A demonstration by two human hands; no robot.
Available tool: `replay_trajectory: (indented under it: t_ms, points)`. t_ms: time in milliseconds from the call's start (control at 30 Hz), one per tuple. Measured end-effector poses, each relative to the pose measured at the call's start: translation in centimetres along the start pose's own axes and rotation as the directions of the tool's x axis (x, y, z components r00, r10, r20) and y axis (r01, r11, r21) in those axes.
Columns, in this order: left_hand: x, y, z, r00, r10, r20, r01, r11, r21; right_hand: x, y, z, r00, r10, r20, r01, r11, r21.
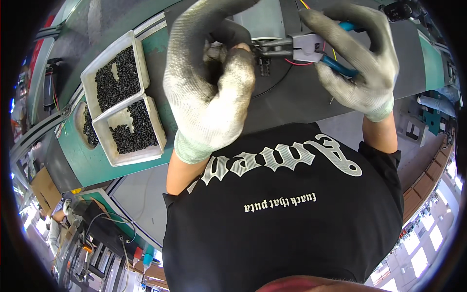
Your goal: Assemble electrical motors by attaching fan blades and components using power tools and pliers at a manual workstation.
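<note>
My right hand (372, 73), in a grey-white knit glove, grips a pair of pliers (307, 47) by its blue handles. The jaws point left and meet the fingertips of my left hand (214, 97). That hand wears a soiled glove of the same kind, with thumb and fingers closed together. What it pinches is mostly hidden by the glove. Just below the plier jaws shows a small black ribbed piece (264, 67). A thin black cable (272, 86) runs beneath, and red and yellow wires (297, 63) pass behind the pliers.
Two whitish trays (88, 80) of small black parts stand left on the green bench mat (80, 163), beside a round dish (79, 127) with more. A grey box-like object (260, 22) lies behind my hands on the dark work surface (292, 102). A black device (403, 10) is at upper right.
</note>
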State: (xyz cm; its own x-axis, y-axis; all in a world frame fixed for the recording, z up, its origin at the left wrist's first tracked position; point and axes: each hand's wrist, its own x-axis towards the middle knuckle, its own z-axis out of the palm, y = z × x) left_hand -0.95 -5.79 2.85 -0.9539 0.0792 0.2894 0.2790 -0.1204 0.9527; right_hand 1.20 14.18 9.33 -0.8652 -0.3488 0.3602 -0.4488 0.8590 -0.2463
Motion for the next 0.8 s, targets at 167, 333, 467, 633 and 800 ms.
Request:
replay_trajectory:
  t_ms: [167,333,467,633,800]
  points:
    - [0.2,0.1,1.0,0.998,0.004,-0.057,-0.001,0.998,0.056,0.3,0.1,-0.1,1.000,0.001,-0.001,-0.001,1.000,0.026]
    - [0.1,1.0,0.6,1.000,-0.002,0.007,0.001,0.998,0.067,0.3,0.6,0.3,1.000,-0.001,-0.027,0.004,0.995,0.097]
    - [0.2,1.4,-0.4,0.995,-0.040,0.096,0.035,0.998,0.049,-0.3,0.5,0.0,1.000,-0.005,-0.029,0.006,0.999,0.051]
    - [0.1,1.4,-0.3,0.991,-0.041,0.129,0.035,0.998,0.046,-0.4,0.9,0.3,0.998,-0.034,-0.061,0.039,0.996,0.081]
    - [1.0,1.7,1.5,0.991,-0.045,0.123,0.011,0.964,0.266,-1.2,2.2,1.6,0.995,-0.077,-0.059,0.080,0.996,0.050]
